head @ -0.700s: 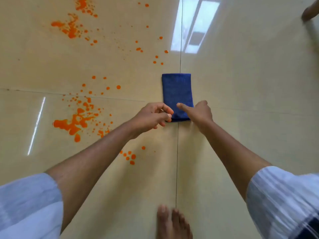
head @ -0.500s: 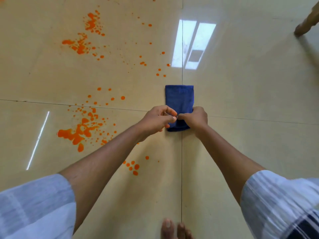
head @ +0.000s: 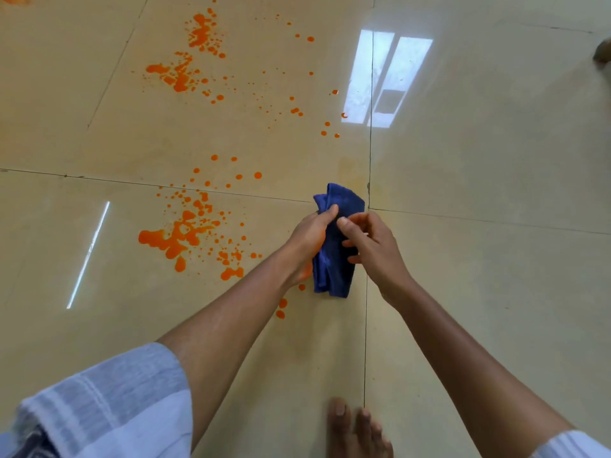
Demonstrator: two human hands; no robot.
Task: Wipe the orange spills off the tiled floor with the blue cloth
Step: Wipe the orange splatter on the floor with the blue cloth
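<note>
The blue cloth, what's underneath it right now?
Under the blue cloth, held by the left hand and right hand, lies beige tiled floor. Whether any orange drops sit directly beneath it cannot be seen; the cloth covers that patch.

The tiled floor (head: 479, 180) is glossy and smooth, mirroring window light. The blue cloth (head: 334, 266) looks soft, matt terry. The orange spills (head: 178, 236) shine wet. The sleeve (head: 109, 404) at lower left is woven fabric.
</note>
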